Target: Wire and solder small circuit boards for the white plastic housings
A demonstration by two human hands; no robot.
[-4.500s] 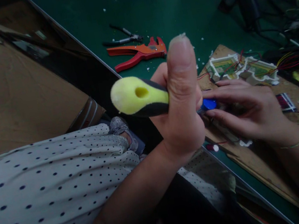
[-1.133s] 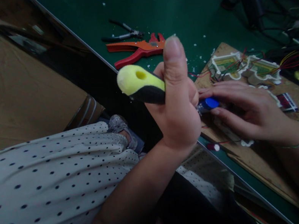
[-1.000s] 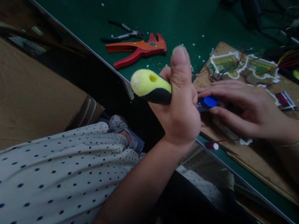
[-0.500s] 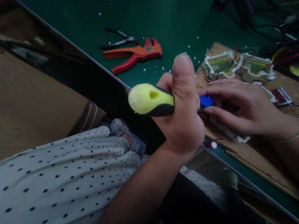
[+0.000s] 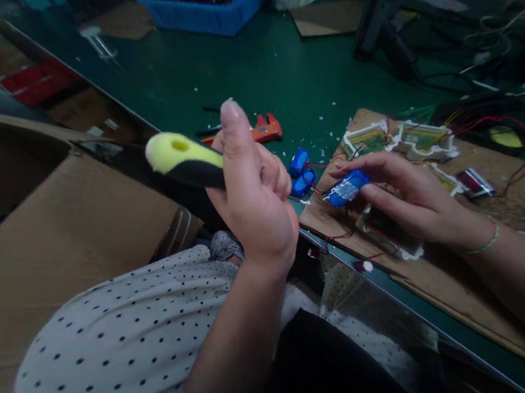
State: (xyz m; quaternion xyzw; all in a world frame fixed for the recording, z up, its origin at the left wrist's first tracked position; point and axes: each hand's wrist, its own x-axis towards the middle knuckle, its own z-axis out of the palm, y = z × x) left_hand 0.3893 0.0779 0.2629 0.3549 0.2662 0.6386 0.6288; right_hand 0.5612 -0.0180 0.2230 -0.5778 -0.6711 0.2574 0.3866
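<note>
My left hand is closed around a screwdriver with a yellow and black handle; its working end is hidden behind the fingers. The handle's butt points left, off the table's edge. Between the thumb and fingers of my right hand is a blue-wrapped battery pack, with whitish smears on its upper face. It is held above the near-left part of a wooden board. Beneath the right hand lies a white-edged housing with thin red wires. Two more blue battery packs lie left of the board.
Open white housings with green circuit boards and wires lie on the board, near a small display module. Orange pliers lie behind my left hand. A blue bin of parts stands farther back. Cardboard boxes are at left.
My left hand and the screwdriver have moved left, away from the battery pack. The pack in my right hand now shows its smeared face. The view has shifted, bringing in the blue bin.
</note>
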